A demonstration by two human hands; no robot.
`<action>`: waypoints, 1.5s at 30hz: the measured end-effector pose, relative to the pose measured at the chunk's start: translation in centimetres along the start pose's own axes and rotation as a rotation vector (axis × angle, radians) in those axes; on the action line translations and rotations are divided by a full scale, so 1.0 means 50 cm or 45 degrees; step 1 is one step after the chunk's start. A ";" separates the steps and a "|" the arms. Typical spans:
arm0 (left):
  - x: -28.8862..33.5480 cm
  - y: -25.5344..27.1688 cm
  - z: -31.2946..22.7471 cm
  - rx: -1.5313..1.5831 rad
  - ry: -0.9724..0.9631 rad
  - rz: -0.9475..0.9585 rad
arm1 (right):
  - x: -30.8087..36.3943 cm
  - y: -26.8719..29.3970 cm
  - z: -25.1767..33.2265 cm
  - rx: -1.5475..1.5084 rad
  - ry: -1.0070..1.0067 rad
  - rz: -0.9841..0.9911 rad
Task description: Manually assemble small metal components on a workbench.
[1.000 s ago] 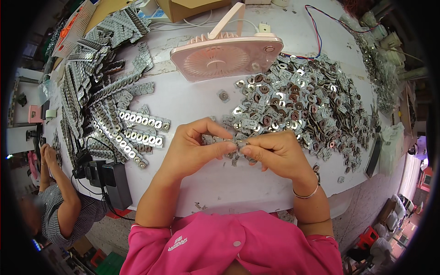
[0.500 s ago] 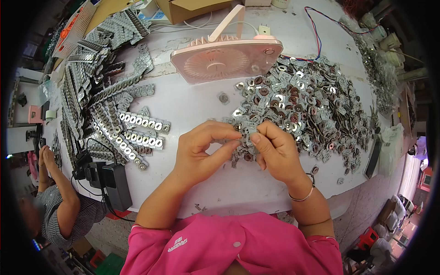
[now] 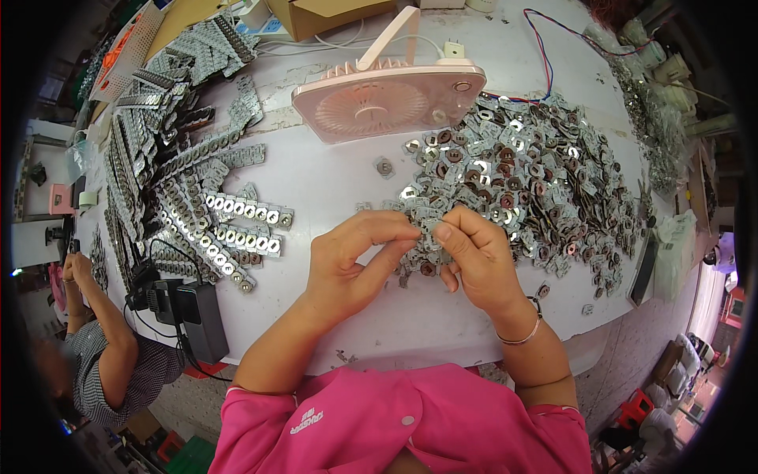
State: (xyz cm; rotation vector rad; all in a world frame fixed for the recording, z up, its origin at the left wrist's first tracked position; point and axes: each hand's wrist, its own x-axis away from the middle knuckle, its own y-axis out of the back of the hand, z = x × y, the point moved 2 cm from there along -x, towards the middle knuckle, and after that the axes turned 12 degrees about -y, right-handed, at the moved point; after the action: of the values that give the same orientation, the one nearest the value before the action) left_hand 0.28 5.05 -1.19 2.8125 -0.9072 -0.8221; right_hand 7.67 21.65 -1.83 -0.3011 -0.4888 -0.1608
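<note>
My left hand (image 3: 347, 257) and my right hand (image 3: 485, 265) meet at the near left edge of a heap of small metal parts (image 3: 529, 182). Thumb and forefinger are pinched together on each hand. A small grey metal part (image 3: 427, 227) shows between the fingertips, partly hidden and hard to tell from the heap behind it. Many heap parts are grey plates with round brown or shiny centres. One loose metal part (image 3: 384, 167) lies apart on the white table, beyond my left hand.
Joined strips of metal parts (image 3: 245, 209) are piled at the left. A pink fan (image 3: 387, 103) stands ahead of my hands. A black power adapter (image 3: 201, 320) with cables sits at the near left edge. Another person (image 3: 110, 355) works at far left. A cardboard box (image 3: 332, 16) stands at the back.
My hands stay nearly in place, with only slight finger shifts at the pinch. At the left, the other person's hands have moved slightly.
</note>
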 end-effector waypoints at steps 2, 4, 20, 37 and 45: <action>-0.001 -0.003 -0.004 -0.062 -0.028 0.094 | -0.003 0.004 0.000 -0.070 -0.003 -0.025; -0.005 -0.009 -0.012 -0.069 -0.146 0.200 | -0.010 0.021 0.001 -0.117 -0.005 -0.054; 0.010 0.009 0.025 0.525 0.598 -0.109 | 0.010 0.013 0.051 0.919 0.491 -0.085; 0.010 0.017 0.026 0.557 0.729 -0.075 | 0.008 0.013 0.046 0.877 0.519 0.019; 0.010 0.012 0.021 1.146 0.738 -0.092 | 0.009 0.005 0.013 -0.033 -0.082 0.246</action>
State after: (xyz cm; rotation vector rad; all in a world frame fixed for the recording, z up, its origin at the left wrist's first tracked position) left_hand -0.23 4.37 -2.21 3.4551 -1.2727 0.5769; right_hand 7.82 22.07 -1.12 -0.3779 -0.5183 0.0309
